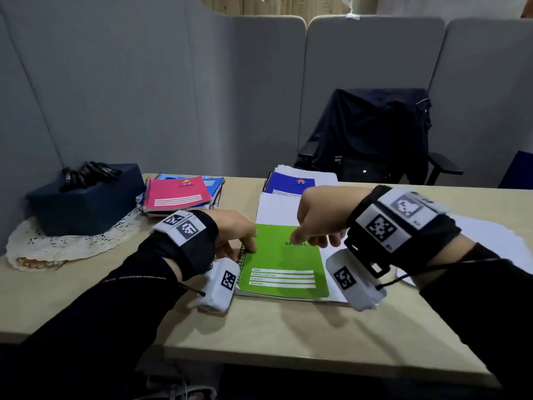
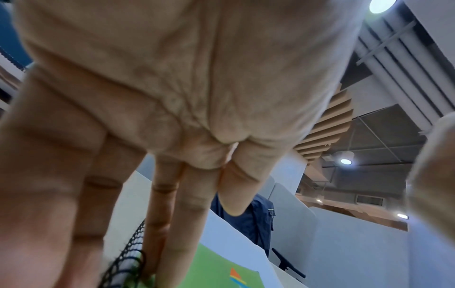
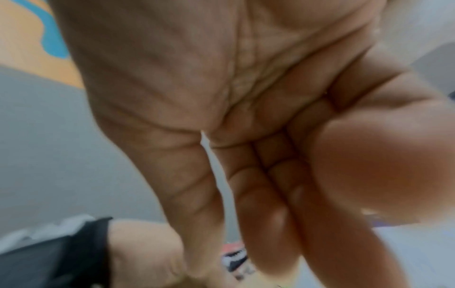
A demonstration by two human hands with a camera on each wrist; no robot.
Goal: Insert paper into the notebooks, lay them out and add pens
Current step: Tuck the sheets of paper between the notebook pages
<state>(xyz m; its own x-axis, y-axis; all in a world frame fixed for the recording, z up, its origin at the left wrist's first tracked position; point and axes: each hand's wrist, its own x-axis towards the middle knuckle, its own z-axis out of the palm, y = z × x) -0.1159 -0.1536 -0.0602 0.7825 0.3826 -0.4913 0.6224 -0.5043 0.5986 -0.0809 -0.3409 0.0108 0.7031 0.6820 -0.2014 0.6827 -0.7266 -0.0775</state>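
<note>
A green spiral notebook (image 1: 284,264) lies closed at the table's middle, on top of white sheets of paper (image 1: 275,210). My left hand (image 1: 240,235) touches its black wire binding (image 2: 128,257) with straight fingers (image 2: 189,204); the green cover (image 2: 216,269) shows beneath them. My right hand (image 1: 317,223) hovers over the cover's upper part, fingers (image 3: 197,194) straight and pointing down, holding nothing; that view is blurred. A blue notebook (image 1: 288,183) rests on a paper stack behind. Black pens (image 1: 86,173) lie on a dark blue box (image 1: 86,200).
A pile of notebooks with a pink one (image 1: 180,193) on top sits at the back left. The box stands on a white lace doily (image 1: 72,243). More white paper (image 1: 490,235) lies under my right wrist. A chair with a dark jacket (image 1: 372,134) stands behind the table.
</note>
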